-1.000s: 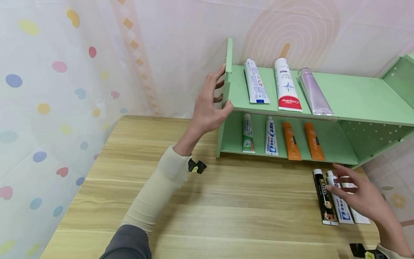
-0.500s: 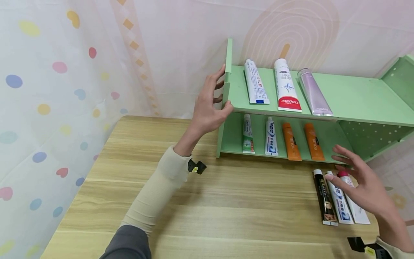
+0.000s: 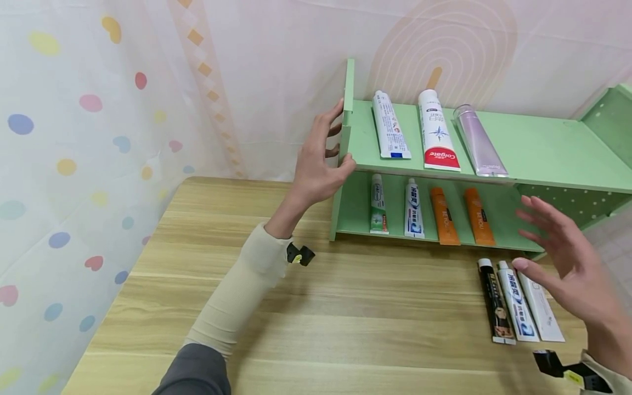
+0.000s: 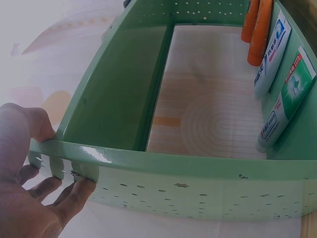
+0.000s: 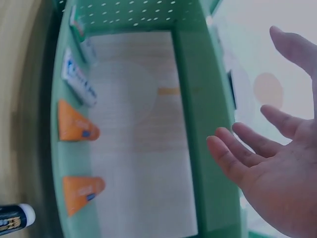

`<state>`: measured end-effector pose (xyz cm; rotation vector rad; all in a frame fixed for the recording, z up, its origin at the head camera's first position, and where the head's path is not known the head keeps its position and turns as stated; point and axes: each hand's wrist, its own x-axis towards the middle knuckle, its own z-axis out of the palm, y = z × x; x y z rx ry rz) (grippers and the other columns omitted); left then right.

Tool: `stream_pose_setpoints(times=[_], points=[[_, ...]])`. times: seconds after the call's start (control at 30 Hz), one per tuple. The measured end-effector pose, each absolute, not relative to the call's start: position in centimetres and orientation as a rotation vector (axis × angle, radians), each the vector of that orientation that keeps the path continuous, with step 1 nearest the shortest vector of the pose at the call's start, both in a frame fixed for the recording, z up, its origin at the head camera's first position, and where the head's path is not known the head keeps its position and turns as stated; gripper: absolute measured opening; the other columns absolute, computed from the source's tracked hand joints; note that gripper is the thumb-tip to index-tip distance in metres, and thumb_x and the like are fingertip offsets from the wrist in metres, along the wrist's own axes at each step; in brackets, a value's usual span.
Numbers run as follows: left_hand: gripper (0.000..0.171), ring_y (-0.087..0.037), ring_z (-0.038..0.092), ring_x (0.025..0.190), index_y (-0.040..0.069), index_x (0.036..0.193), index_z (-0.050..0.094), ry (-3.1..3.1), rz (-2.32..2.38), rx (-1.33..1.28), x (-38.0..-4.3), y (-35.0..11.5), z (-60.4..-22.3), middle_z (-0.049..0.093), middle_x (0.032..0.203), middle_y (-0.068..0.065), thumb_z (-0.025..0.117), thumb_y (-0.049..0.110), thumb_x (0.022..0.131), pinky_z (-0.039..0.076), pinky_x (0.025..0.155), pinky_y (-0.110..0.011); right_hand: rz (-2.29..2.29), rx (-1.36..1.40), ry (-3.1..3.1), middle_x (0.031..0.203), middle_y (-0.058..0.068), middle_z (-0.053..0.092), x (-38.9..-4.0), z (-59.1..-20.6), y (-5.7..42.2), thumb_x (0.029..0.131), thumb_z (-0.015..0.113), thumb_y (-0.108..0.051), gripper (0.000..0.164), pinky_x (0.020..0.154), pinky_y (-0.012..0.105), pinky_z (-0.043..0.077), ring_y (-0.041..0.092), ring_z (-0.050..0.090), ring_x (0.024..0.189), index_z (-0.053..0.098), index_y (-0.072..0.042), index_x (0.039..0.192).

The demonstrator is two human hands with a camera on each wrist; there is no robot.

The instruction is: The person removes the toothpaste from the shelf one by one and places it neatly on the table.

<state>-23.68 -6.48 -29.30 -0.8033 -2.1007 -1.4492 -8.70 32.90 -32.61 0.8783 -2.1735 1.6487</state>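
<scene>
My left hand (image 3: pixel 321 156) grips the left side panel of a green two-level shelf (image 3: pixel 558 145), thumb at the front edge and fingers against the outer face. In the left wrist view the fingers (image 4: pixel 72 198) lie on that perforated panel. My right hand (image 3: pixel 573 263) holds nothing, its fingers spread in front of the shelf's right end. Below and beside it, a black toothpaste tube (image 3: pixel 495 302), a white-and-blue toothpaste tube (image 3: pixel 517 302) and a white tube (image 3: pixel 542 307) lie side by side on the table. The hand hides the white tube's cap end.
On the upper level lie a white tube (image 3: pixel 391 126), a Colgate tube (image 3: pixel 438 131) and a lilac tube (image 3: pixel 479 142). The lower level bears a green-and-white tube (image 3: pixel 378 206), a white-and-blue tube (image 3: pixel 413 208) and two orange tubes (image 3: pixel 444 216). A patterned curtain (image 3: pixel 266 82) hangs behind the wooden table (image 3: pixel 316 329).
My right hand has risen from above the tubes on the table and moved up and right, its fingers spreading. The left hand stays on the side panel.
</scene>
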Motion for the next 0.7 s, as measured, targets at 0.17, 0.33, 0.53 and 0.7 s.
stream_pose_setpoints(times=[0.17,0.33,0.53,0.7], points=[[0.082,-0.031,0.056,0.134,0.015,0.161,0.032,-2.105,-1.442,-0.802,-23.7,-6.5,-29.3,0.039,0.16,-0.008,0.06,-0.001,0.085,0.062,0.093,-0.039,1.746,0.966,-2.033,0.163,0.025,0.032,-9.0,-31.4,32.6,0.08,0.07,0.021,0.087,0.115,0.02,0.038,0.027,0.037,0.148,0.024,0.018,0.154],[0.082,-0.03,0.056,0.135,0.015,0.161,0.031,-2.118,-1.437,-0.795,-23.6,-6.5,-29.2,0.039,0.16,-0.008,0.06,0.0,0.086,0.061,0.094,-0.038,1.757,1.015,-1.959,0.163,0.028,0.029,-9.2,-30.2,32.3,0.082,0.071,0.018,0.086,0.117,0.022,0.037,0.03,0.036,0.149,0.023,0.018,0.153],[0.082,-0.03,0.055,0.136,0.016,0.161,0.031,-2.123,-1.438,-0.792,-23.6,-6.5,-29.2,0.039,0.16,-0.007,0.06,0.001,0.086,0.061,0.095,-0.037,1.742,1.038,-1.955,0.165,0.026,0.029,-9.6,-28.8,32.0,0.083,0.071,0.016,0.087,0.118,0.022,0.036,0.028,0.037,0.149,0.023,0.015,0.155],[0.082,-0.031,0.055,0.137,0.016,0.161,0.032,-2.122,-1.436,-0.794,-23.6,-6.5,-29.3,0.039,0.16,-0.007,0.06,0.0,0.086,0.061,0.095,-0.038,1.721,1.033,-1.984,0.166,0.022,0.029,-10.1,-27.6,31.8,0.085,0.067,0.017,0.086,0.118,0.021,0.036,0.026,0.037,0.149,0.022,0.011,0.157]])
